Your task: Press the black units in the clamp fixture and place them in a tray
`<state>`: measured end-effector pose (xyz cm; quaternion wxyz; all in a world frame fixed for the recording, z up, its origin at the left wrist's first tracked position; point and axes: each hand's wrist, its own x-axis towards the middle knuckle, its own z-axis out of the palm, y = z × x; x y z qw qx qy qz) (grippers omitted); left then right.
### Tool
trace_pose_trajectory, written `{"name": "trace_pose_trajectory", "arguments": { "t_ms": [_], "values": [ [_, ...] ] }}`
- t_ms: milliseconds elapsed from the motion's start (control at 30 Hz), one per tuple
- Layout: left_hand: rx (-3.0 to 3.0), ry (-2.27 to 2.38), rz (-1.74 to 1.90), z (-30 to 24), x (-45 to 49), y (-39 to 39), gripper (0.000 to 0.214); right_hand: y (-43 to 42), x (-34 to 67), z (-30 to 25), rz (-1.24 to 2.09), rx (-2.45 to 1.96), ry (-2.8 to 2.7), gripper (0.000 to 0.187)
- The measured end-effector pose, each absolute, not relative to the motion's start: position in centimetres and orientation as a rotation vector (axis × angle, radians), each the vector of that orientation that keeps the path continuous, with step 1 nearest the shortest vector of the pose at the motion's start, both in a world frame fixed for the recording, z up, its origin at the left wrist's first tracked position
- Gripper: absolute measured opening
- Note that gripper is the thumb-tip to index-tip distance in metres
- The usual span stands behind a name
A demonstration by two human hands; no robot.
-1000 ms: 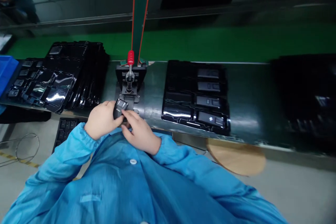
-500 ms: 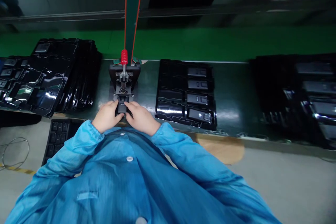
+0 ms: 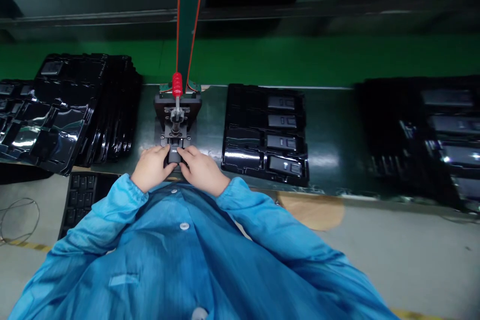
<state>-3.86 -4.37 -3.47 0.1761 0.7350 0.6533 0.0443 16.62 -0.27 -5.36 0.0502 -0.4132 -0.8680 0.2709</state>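
Note:
A small black plastic case (image 3: 174, 156) with light lettering on top lies at the front of a toggle-clamp press (image 3: 177, 115). My left hand (image 3: 150, 167) grips the case from its left side, thumb at the near edge. From the right, my right hand (image 3: 203, 170) closes its thumb and fingers on the same case. Just beyond the fingers is the metal plate of the press, and its red handle (image 3: 177, 85) stands upright. Whether the case sits fully inside the fixture cannot be made out between my fingers.
To the right lies a black tray (image 3: 243, 155) with several black cases in its right column. Stacked black trays (image 3: 71, 90) stand at the left, and another blurred stack (image 3: 386, 125) at the far right. A dark keypad (image 3: 80, 195) is below the table edge.
The view has shifted slightly, so the trays at the left appear a little further left. Both hands stay on the case, which has barely moved.

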Motion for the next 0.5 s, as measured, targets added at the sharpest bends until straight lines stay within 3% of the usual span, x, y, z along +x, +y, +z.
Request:
{"name": "trace_pose_trajectory", "arguments": {
  "t_ms": [233, 367, 500],
  "values": [
    [2.13, 1.848, 0.155, -4.2, -4.2, -4.8, 0.061, 0.1, 17.3, -5.3, 0.765, -1.218, -2.499, 0.045],
    [2.077, 1.847, 0.299, -5.0, -3.9, -5.9, 0.054, 2.6, 18.1, -2.1, 0.469, -1.038, -2.101, 0.029],
    [2.043, 1.798, 0.55, -7.4, -4.0, -6.4, 0.054, 8.6, 17.4, 1.8, 0.212, -1.078, -1.948, 0.038]
  ]
}}
